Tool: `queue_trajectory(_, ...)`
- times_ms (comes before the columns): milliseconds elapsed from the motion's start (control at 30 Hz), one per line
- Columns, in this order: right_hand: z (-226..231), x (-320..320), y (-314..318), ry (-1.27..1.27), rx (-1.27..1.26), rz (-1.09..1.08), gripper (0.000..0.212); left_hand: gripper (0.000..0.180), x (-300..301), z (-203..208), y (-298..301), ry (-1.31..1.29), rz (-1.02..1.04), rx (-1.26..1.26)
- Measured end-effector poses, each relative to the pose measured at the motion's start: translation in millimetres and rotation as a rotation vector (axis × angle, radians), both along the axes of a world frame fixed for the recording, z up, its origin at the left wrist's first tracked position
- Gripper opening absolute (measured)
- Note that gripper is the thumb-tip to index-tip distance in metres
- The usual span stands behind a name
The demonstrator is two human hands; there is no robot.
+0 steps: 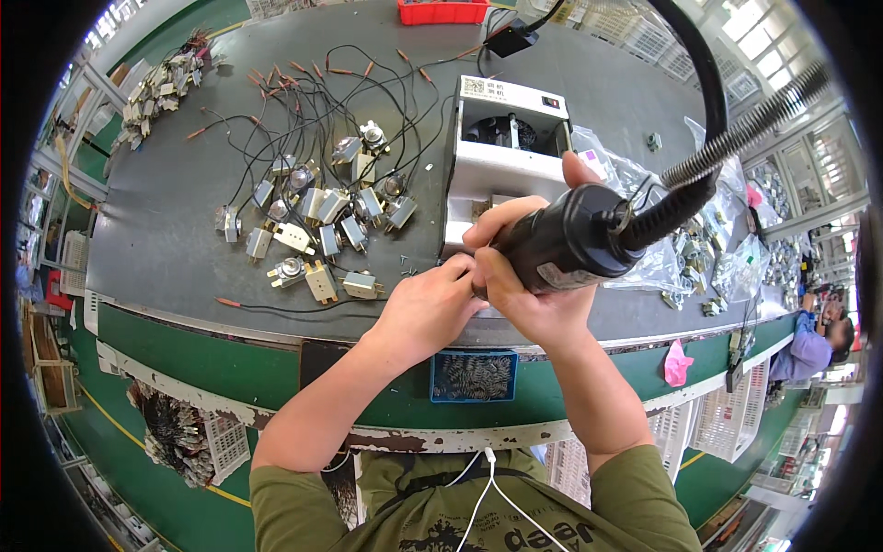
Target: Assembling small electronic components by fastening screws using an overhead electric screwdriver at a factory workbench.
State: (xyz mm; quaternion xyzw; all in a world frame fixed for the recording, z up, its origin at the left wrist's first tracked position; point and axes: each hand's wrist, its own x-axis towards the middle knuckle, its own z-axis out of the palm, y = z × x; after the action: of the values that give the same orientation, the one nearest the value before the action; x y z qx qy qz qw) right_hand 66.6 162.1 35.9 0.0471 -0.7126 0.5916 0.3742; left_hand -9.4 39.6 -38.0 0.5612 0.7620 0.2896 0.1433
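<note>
My right hand is wrapped round a black electric screwdriver, whose cable and coiled spring run up to the right. The tool's tip is hidden behind my fingers. Close against it, my left hand is closed in a pinch; whatever it holds is covered by the fingers. Just beyond both hands stands a white box-shaped screw feeder with an open top bay. To the left lie several small grey and cream switch-like parts with black wires. A few loose screws are near my left fingertips.
A blue tray of small metal pieces sits at the table's near edge. Plastic bags with parts cover the right side. A red bin is at the far edge, more parts at far left. A person sits at right.
</note>
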Motion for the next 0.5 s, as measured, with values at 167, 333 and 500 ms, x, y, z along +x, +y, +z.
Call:
queue_trajectory(167,6.7,0.1,7.4,0.028,0.262,-0.038,0.098,0.026,-3.7,-4.1,-0.1,-0.006,-0.014,0.058)
queue_trajectory(333,50.0,19.4,14.4,0.165,-0.096,-0.110,0.098,0.030,0.2,-0.8,-1.0,0.073,-0.013,0.116)
queue_trajectory(500,32.2,2.6,39.1,0.216,-0.037,-0.206,0.092,0.034,2.8,-1.1,1.4,0.101,-0.006,0.157)
